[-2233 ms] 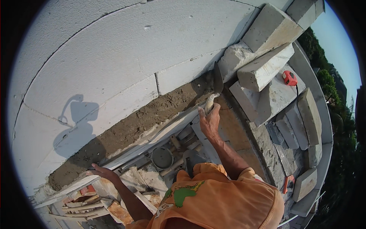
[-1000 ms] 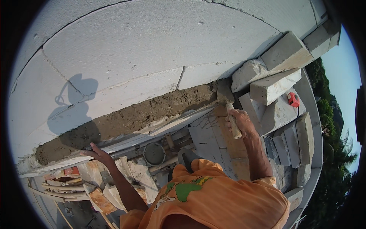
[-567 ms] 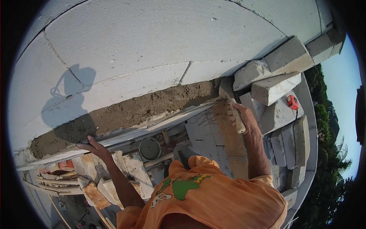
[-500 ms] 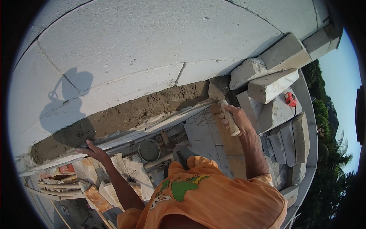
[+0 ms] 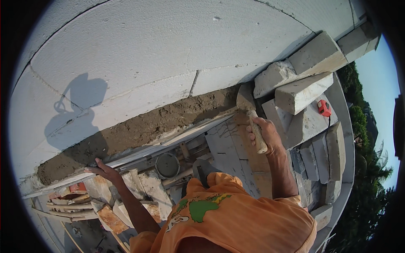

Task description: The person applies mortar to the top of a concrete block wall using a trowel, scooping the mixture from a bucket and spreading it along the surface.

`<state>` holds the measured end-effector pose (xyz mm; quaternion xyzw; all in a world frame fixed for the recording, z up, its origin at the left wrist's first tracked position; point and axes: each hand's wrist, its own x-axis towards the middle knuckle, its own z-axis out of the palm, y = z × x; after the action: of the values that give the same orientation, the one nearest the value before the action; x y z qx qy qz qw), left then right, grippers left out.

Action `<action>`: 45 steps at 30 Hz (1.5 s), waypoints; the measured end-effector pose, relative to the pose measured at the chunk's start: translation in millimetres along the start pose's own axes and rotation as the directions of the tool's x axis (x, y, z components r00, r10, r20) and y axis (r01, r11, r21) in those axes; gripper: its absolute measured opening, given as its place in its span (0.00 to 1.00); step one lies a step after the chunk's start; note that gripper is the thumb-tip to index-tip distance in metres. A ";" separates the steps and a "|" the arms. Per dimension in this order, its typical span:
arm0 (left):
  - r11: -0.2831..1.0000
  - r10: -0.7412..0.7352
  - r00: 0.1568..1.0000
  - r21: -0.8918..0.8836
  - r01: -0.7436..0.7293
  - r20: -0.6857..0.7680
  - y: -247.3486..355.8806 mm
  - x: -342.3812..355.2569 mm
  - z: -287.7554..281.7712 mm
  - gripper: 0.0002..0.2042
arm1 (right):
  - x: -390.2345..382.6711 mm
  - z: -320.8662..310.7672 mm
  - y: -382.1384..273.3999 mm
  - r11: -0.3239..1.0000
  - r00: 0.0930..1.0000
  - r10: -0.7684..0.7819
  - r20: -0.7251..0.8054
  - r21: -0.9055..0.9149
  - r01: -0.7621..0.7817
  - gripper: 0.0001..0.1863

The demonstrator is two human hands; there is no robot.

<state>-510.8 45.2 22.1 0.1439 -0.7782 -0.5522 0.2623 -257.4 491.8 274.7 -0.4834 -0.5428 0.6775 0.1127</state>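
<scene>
My right hand (image 5: pixel 266 133) is wrapped round the pale wooden handle of a trowel (image 5: pixel 258 138). The trowel's blade stands in the far right end of a long bed of wet grey mortar (image 5: pixel 164 120), close to the stacked blocks. This mortar fills a strip between the large white block wall (image 5: pixel 143 55) and a wooden board (image 5: pixel 177 137) along its near edge. On the left, my left hand (image 5: pixel 104 170) has its fingers apart and touches the board's edge beside the mortar. It holds nothing.
Pale blocks (image 5: pixel 303 92) are piled at the right, with a red tape measure (image 5: pixel 324 108) on one. Below the board are a round bucket (image 5: pixel 167 165) of grey material, broken slabs (image 5: pixel 154 189) and bamboo poles (image 5: pixel 71 210). Trees (image 5: pixel 363 177) stand beyond the curved right-hand edge.
The whole view has shifted slightly. The trowel blade has turned a little at the right end of the mortar, and my left hand stays at the board.
</scene>
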 end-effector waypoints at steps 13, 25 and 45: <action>0.997 -0.051 0.998 -0.064 0.053 0.027 9.7 -1.2 -4.3 0.43 | -9.0 32.9 33.1 0.992 0.981 0.129 0.144 -0.027 -0.126 0.22; 0.986 -0.102 0.990 -0.144 0.087 -0.097 -0.3 -38.3 -56.7 0.38 | -16.9 69.4 94.0 0.872 0.756 0.236 0.611 -0.476 0.113 0.30; 0.406 -0.868 0.491 0.464 0.788 -0.075 -265.5 -465.7 -119.0 0.36 | 241.0 225.1 495.4 -0.153 0.415 0.555 0.721 -0.402 0.903 0.25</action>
<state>-78.4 98.6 -312.1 0.5162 -0.7250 -0.4282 -0.1570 -370.3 323.2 -284.8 0.1672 -0.8783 0.1046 -0.4356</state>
